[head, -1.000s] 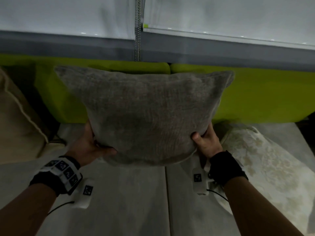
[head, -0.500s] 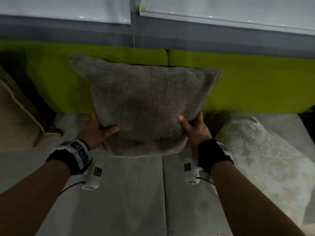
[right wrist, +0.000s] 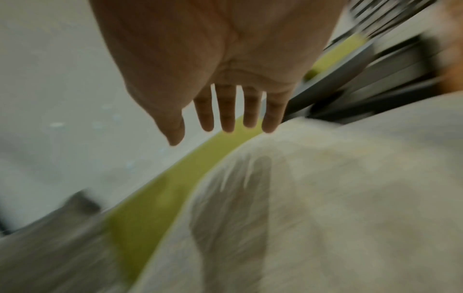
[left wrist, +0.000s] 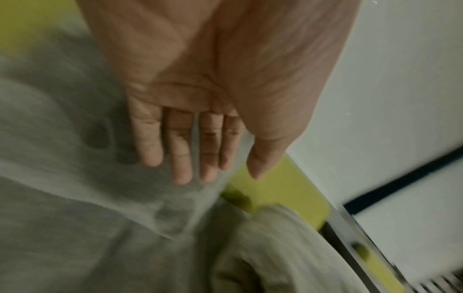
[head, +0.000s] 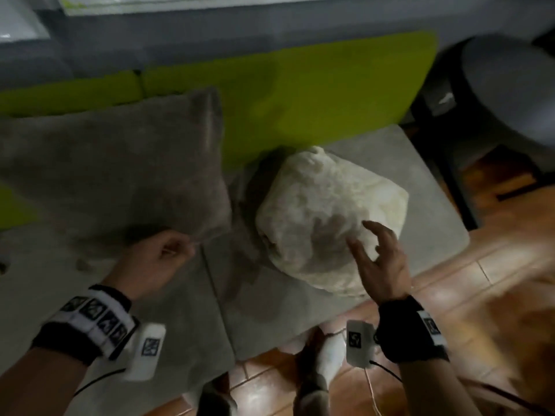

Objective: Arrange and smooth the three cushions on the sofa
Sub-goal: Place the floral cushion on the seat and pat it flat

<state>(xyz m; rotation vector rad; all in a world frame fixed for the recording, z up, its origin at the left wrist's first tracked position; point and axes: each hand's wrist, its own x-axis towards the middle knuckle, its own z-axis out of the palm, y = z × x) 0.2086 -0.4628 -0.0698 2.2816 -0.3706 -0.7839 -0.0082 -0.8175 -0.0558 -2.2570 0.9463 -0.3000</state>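
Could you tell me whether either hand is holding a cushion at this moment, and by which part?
Nothing is held. The left hand lies open beside the grey chenille cushion; the right hand hovers open over the cream patterned cushion.

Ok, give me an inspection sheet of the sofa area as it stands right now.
Surface: grey sofa seat, seam between its two seat pads, lime-green backrest behind.
Job's things: grey-brown cushion propped against the backrest; cream patterned cushion lying on the seat to its right; third cushion not in view.
Clutter: nothing seen.
Hands: left hand by the grey-brown cushion's lower edge, fingers straight in the wrist view, holding nothing; right hand open, fingers spread above the cream cushion.
Cables: thin leads from both wrist units.
Surroundings: tiled floor, grey furniture at right, blurred.
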